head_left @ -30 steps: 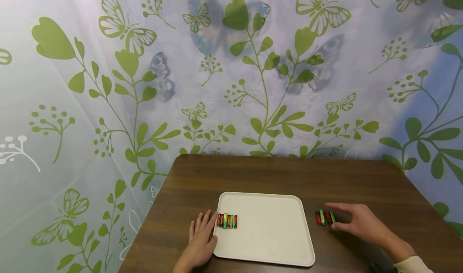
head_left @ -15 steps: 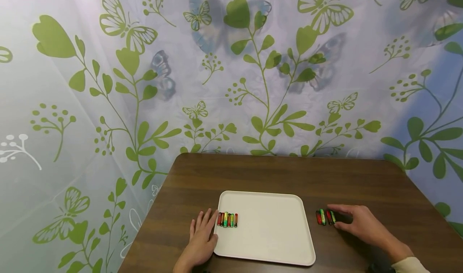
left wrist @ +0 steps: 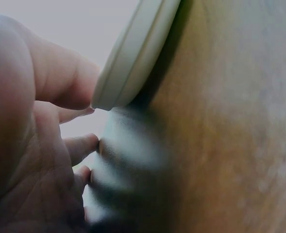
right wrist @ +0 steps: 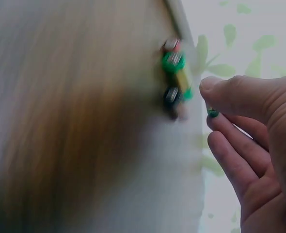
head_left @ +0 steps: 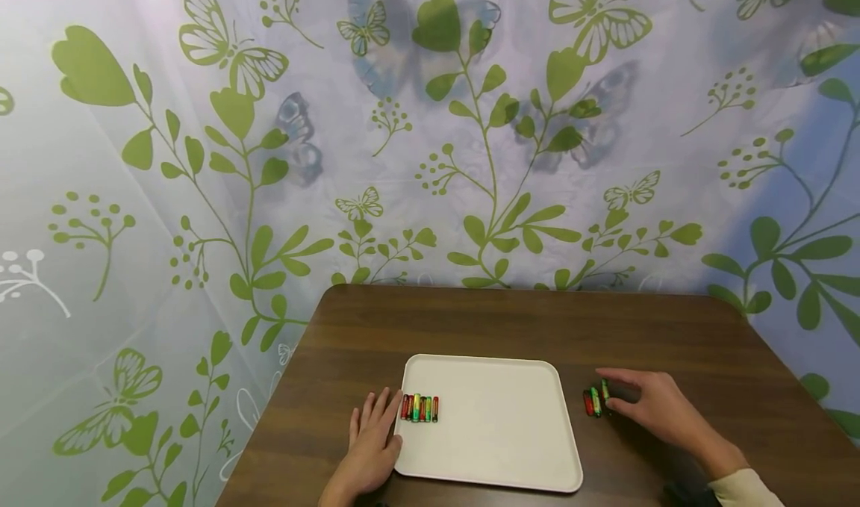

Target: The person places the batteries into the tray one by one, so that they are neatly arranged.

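My right hand (head_left: 661, 410) pinches a green battery (head_left: 605, 389) between thumb and fingertips, right of the tray. In the right wrist view only a green end of this battery (right wrist: 213, 112) shows under the thumb; the fingers hide the rest. Close beside the hand lie a red battery (head_left: 587, 402) and a green-and-yellow battery (head_left: 596, 401); a dark-ended battery (right wrist: 172, 97) shows near them in the right wrist view. My left hand (head_left: 366, 443) rests with spread fingers at the left edge of the cream tray (head_left: 497, 432), its thumb against the rim (left wrist: 128, 63).
Several red and green batteries (head_left: 419, 408) stand side by side in a row at the tray's left side. The tray sits on a brown wooden table (head_left: 510, 320). Behind the table hangs a curtain (head_left: 403, 156) with green leaves and butterflies.
My right hand has closed on the rightmost green battery and moved it slightly up and away from the small group. The left hand and tray have stayed in place.
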